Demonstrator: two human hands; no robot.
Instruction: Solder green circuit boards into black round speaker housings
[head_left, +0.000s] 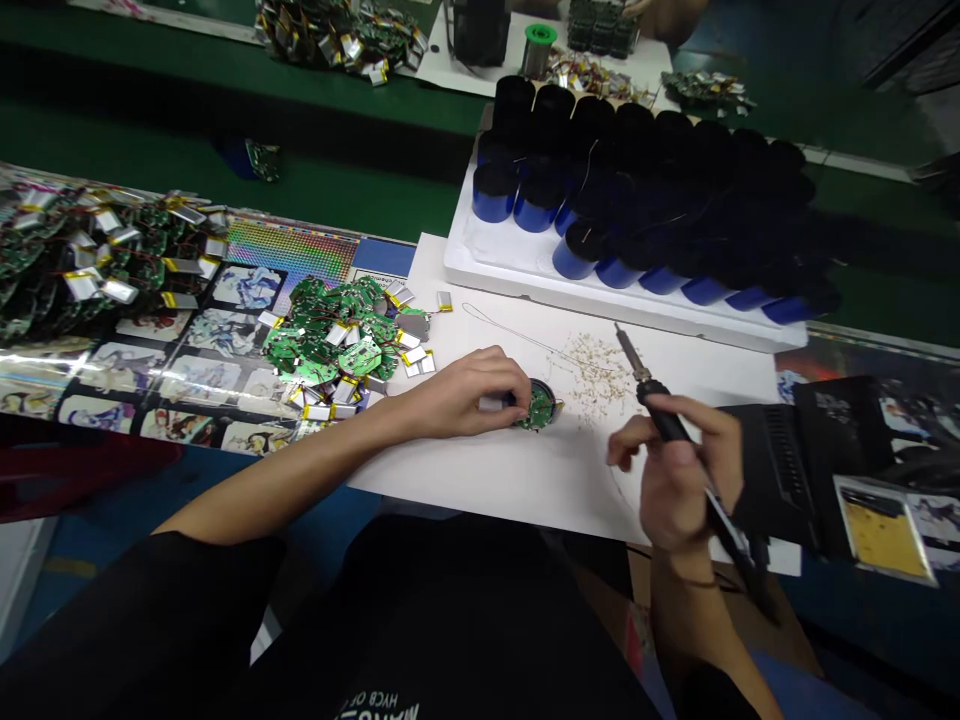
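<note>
My left hand is closed on the edge of a round green circuit board, which sits in a dark round housing on a white sheet. Its fingertips hide the board's left side. In my right hand is a black-handled soldering iron, its metal tip pointing up and left above the sheet. The tip is apart from the board. A loop of thin solder wire lies on the sheet beside a scatter of small pale bits.
A heap of green boards with silver battery cells lies to the left, a larger pile farther left. Behind stands a white foam tray of blue and black cylinders. A black box and yellow sponge are at right.
</note>
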